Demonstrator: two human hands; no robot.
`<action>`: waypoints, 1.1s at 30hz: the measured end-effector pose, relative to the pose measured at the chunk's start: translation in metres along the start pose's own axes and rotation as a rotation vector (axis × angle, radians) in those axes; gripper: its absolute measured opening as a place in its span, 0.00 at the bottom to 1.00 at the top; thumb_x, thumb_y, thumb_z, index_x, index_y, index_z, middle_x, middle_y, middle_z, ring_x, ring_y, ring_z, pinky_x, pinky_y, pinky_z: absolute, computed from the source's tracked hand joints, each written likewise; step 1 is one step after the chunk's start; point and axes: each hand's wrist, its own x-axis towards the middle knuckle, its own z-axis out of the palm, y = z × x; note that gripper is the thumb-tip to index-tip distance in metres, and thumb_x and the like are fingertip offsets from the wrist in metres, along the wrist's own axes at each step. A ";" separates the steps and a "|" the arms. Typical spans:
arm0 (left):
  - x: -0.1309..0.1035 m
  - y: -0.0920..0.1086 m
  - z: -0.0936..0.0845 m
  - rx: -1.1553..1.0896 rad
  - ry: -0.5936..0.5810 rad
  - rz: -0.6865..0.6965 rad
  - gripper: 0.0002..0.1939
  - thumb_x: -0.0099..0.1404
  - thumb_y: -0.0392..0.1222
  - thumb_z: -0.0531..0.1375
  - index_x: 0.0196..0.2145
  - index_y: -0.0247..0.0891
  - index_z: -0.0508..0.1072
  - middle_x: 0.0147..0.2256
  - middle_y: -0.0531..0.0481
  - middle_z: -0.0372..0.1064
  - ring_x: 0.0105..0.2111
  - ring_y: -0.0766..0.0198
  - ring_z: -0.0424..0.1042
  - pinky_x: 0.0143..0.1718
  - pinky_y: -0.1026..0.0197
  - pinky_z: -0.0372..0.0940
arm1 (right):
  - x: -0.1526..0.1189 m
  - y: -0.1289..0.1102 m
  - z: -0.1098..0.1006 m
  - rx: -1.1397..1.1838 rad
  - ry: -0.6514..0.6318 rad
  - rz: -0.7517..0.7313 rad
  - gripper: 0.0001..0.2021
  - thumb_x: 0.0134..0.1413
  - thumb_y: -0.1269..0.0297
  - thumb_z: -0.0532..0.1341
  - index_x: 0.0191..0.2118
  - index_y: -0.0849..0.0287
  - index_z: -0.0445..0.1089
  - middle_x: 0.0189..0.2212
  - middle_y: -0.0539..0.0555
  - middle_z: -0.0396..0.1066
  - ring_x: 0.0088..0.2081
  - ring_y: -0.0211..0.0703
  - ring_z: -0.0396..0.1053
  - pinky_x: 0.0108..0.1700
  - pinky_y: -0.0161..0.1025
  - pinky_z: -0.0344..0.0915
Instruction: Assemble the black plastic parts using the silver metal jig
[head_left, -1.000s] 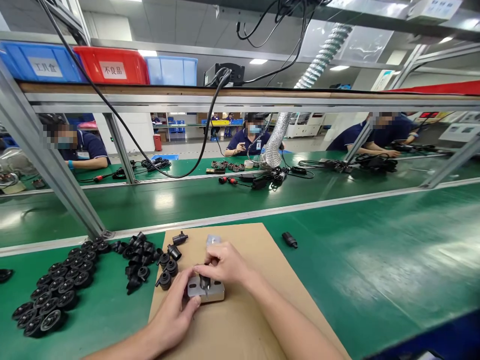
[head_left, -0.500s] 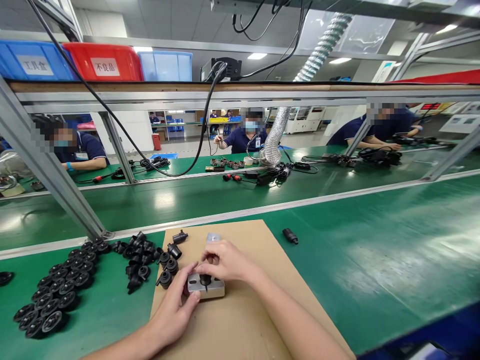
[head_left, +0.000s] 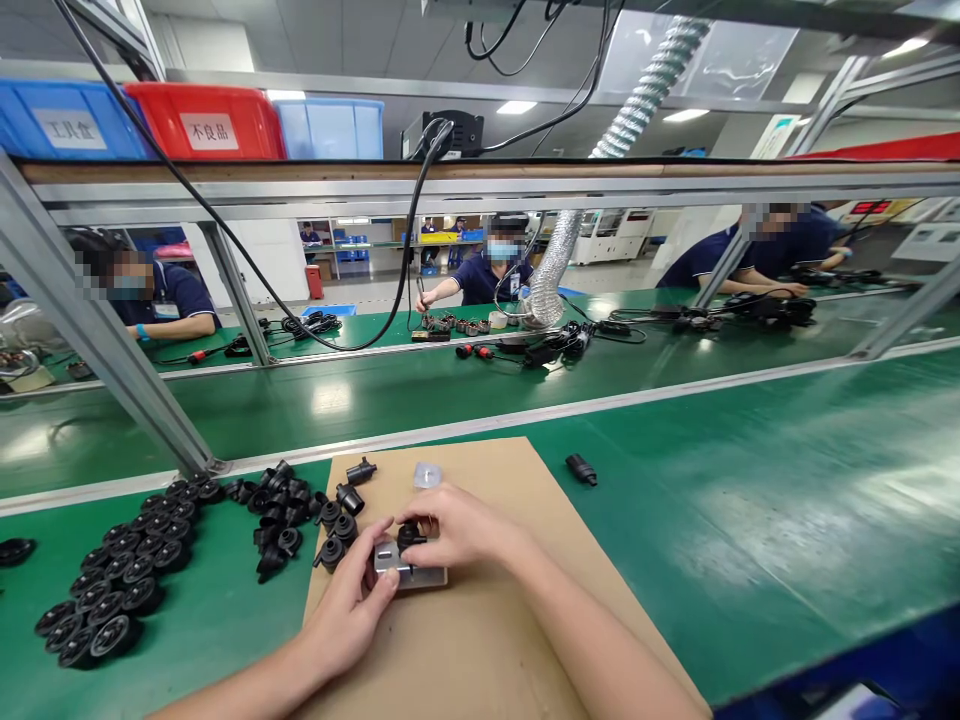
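On the brown cardboard sheet (head_left: 487,640) sits a silver metal block (head_left: 390,567) with a slot in its top. My left hand (head_left: 346,605) grips the block's left end between thumb and fingers. My right hand (head_left: 450,528) pinches a round black plastic part (head_left: 409,537) at the top of the block; its lower portion is hidden. Just left of the block lie several black caps with side spouts (head_left: 330,552). Beyond my right hand stands a small clear plastic piece (head_left: 427,475).
Rows of round black parts (head_left: 112,580) and a heap of black fittings (head_left: 281,510) cover the left of the green bench. A single black fitting (head_left: 580,469) lies right of the cardboard. Across the frame, co-workers sit by black cables (head_left: 559,343). A metal post (head_left: 142,340) rises at left.
My right-hand fingers have shifted around the black part, now showing more of its top. My left hand stays on the block. Across the bench, a co-worker's hand has lowered toward the table.
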 end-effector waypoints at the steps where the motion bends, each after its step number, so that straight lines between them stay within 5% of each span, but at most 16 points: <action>1: 0.000 -0.001 0.000 -0.003 0.000 0.000 0.30 0.77 0.51 0.57 0.71 0.46 0.58 0.71 0.40 0.58 0.70 0.47 0.59 0.72 0.41 0.55 | 0.000 -0.001 0.000 -0.004 0.001 -0.005 0.16 0.47 0.67 0.73 0.46 0.56 0.82 0.29 0.50 0.78 0.28 0.39 0.68 0.29 0.33 0.60; 5: -0.001 -0.002 0.000 0.009 0.013 -0.004 0.30 0.76 0.50 0.58 0.71 0.46 0.59 0.70 0.40 0.60 0.69 0.46 0.60 0.71 0.41 0.56 | 0.000 0.006 -0.004 0.055 0.015 0.037 0.19 0.50 0.58 0.75 0.48 0.54 0.81 0.32 0.51 0.79 0.31 0.42 0.72 0.33 0.34 0.65; 7: -0.003 -0.001 0.000 0.047 0.004 0.022 0.29 0.76 0.47 0.58 0.71 0.47 0.58 0.70 0.40 0.60 0.69 0.46 0.60 0.70 0.41 0.58 | 0.000 0.017 -0.009 0.059 0.105 0.127 0.17 0.59 0.53 0.70 0.49 0.55 0.80 0.37 0.53 0.80 0.35 0.43 0.74 0.37 0.36 0.68; 10: -0.005 0.002 0.001 0.139 -0.029 0.083 0.31 0.74 0.41 0.59 0.71 0.49 0.58 0.69 0.41 0.61 0.70 0.44 0.58 0.71 0.38 0.55 | -0.002 0.037 -0.016 -0.024 0.254 0.251 0.13 0.68 0.58 0.61 0.50 0.59 0.78 0.44 0.59 0.77 0.41 0.46 0.73 0.44 0.41 0.69; 12: -0.006 0.004 0.002 0.176 -0.040 0.099 0.32 0.73 0.38 0.59 0.71 0.48 0.59 0.69 0.40 0.61 0.70 0.43 0.57 0.72 0.35 0.53 | -0.003 0.048 -0.016 -0.068 0.268 0.281 0.13 0.64 0.60 0.65 0.51 0.58 0.77 0.48 0.60 0.75 0.47 0.51 0.72 0.51 0.45 0.68; 16: -0.005 0.006 0.001 0.189 -0.048 0.109 0.32 0.72 0.36 0.59 0.71 0.48 0.60 0.68 0.40 0.61 0.69 0.42 0.57 0.71 0.34 0.53 | 0.000 0.057 -0.007 -0.094 0.216 0.278 0.33 0.55 0.60 0.73 0.66 0.55 0.67 0.60 0.63 0.69 0.60 0.61 0.66 0.62 0.54 0.63; 21: -0.005 0.006 0.000 0.194 -0.062 0.139 0.31 0.73 0.37 0.58 0.70 0.52 0.59 0.68 0.42 0.62 0.69 0.43 0.58 0.71 0.34 0.54 | -0.002 0.063 -0.009 -0.065 0.079 0.226 0.33 0.60 0.72 0.65 0.70 0.48 0.63 0.63 0.57 0.68 0.65 0.53 0.62 0.68 0.50 0.59; 24: -0.006 0.005 0.001 0.187 -0.054 0.149 0.31 0.73 0.36 0.58 0.70 0.52 0.59 0.68 0.42 0.62 0.68 0.43 0.58 0.70 0.34 0.54 | -0.008 0.063 -0.015 -0.068 0.076 0.261 0.41 0.60 0.67 0.66 0.75 0.46 0.52 0.71 0.58 0.56 0.71 0.57 0.55 0.69 0.54 0.56; 28: -0.006 0.003 0.002 0.188 -0.052 0.149 0.32 0.72 0.36 0.58 0.70 0.51 0.59 0.67 0.41 0.62 0.68 0.43 0.59 0.70 0.33 0.54 | -0.004 0.056 -0.008 -0.089 0.132 0.322 0.51 0.59 0.56 0.68 0.78 0.48 0.36 0.68 0.63 0.59 0.65 0.61 0.61 0.65 0.57 0.61; 33: -0.003 -0.001 0.004 0.178 -0.019 0.167 0.30 0.73 0.34 0.56 0.70 0.51 0.60 0.68 0.42 0.61 0.69 0.45 0.59 0.71 0.34 0.55 | 0.004 0.051 0.000 -0.115 0.130 0.292 0.48 0.55 0.73 0.61 0.78 0.50 0.40 0.62 0.62 0.65 0.62 0.58 0.63 0.65 0.55 0.60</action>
